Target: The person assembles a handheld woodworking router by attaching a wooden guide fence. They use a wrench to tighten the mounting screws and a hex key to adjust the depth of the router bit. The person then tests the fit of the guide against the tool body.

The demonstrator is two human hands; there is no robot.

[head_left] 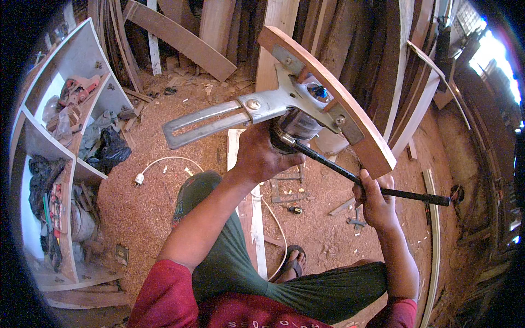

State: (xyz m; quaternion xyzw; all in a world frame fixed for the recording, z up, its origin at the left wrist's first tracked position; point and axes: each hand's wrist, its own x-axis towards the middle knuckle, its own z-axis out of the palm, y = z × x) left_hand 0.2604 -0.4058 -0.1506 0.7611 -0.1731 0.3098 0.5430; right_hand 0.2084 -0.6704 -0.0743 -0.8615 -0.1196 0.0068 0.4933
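Observation:
In front of me I hold up a power tool that looks like a trim router (299,127), with a cylindrical body. My left hand (266,148) wraps round its lower body. A slotted metal guide bracket (212,118) is fixed to it, and a curved wooden strip (327,87) is screwed along the bracket's far side. In my right hand (375,198) is a long black rod (413,195), slanting down to the right. The rod's upper left end meets a silver fitting at the tool's body; I cannot tell whether it is joined there.
White shelves (70,158) with tools and bags stand at the left. Boards (219,24) lean along the back. A cable with a plug (139,179), a small yellow-black tool (294,210) and a wrench (356,220) lie on the sawdust-covered floor (139,218).

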